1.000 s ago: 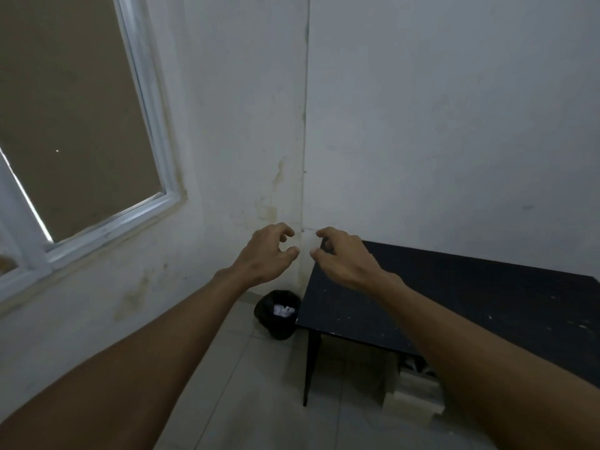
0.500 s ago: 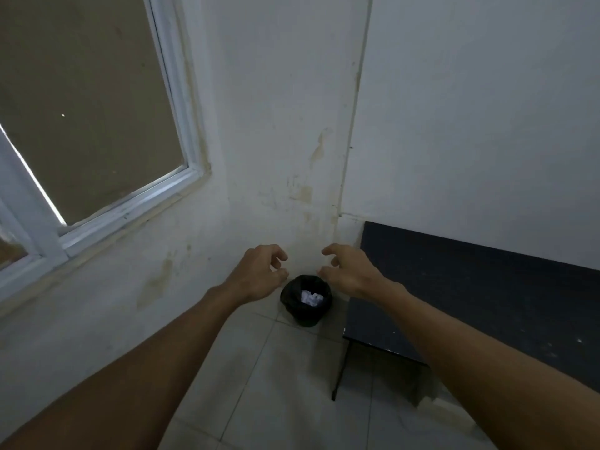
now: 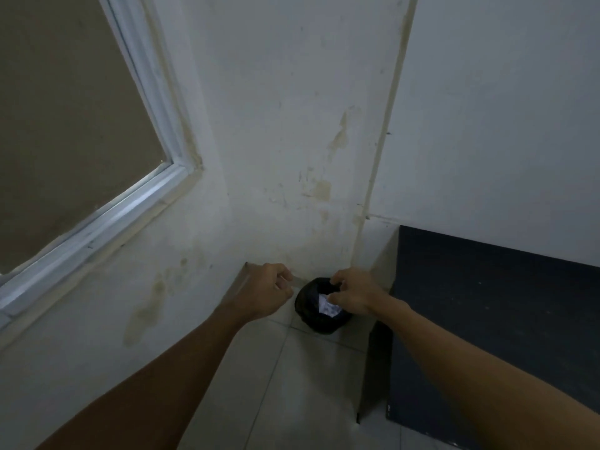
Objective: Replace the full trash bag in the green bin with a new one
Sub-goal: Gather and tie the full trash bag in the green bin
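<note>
A small bin lined with a black trash bag (image 3: 319, 321) stands on the floor in the room's corner; the bag covers it, so no green shows. White crumpled paper (image 3: 328, 308) lies in the bag's mouth. My right hand (image 3: 355, 295) is over the bin's right rim, fingers loosely curled, thumb and fingertips near the bag's edge; I cannot tell whether they touch it. My left hand (image 3: 264, 293) hovers just left of the bin with curled fingers and holds nothing.
A black table (image 3: 487, 319) stands right of the bin against the right wall, its leg (image 3: 373, 368) close by. White stained walls (image 3: 276, 190) meet behind the bin. A window (image 3: 65, 141) is at upper left. Pale floor tiles (image 3: 292, 384) lie below my arms.
The view has moved closer and lower toward the corner. Both hands have dropped to the bin; the right hand now overlaps its rim, the left sits beside it.
</note>
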The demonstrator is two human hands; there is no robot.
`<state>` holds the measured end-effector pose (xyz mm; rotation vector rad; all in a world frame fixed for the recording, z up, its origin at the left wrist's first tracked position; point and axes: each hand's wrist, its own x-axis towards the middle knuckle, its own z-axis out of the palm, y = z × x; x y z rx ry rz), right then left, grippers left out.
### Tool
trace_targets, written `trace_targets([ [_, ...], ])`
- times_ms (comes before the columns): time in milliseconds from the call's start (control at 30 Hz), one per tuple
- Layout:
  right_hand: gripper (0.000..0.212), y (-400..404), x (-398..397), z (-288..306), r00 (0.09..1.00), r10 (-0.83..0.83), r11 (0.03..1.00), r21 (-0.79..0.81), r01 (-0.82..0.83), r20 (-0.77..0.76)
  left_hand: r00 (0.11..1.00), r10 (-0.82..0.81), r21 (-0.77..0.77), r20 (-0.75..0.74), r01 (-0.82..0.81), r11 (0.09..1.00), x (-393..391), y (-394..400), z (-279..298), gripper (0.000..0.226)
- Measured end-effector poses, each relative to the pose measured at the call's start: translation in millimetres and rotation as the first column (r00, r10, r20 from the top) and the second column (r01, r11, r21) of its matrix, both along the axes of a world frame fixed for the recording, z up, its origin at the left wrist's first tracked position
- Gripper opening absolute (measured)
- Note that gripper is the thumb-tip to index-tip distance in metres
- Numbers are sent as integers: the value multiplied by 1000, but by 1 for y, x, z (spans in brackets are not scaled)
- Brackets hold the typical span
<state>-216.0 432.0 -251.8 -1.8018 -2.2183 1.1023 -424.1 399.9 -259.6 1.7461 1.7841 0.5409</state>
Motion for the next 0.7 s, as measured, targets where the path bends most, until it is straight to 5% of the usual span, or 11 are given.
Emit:
trace_targets([
  [367, 21, 102, -43, -63, 964, -256, 966, -55, 253, -65, 995, -86, -8, 46, 87, 996, -42, 141, -52, 15],
  [700, 28, 166, -105, -101, 868, -496, 858, -171, 485, -30, 967, -219, -246, 131, 245, 938, -88, 248, -103, 21],
])
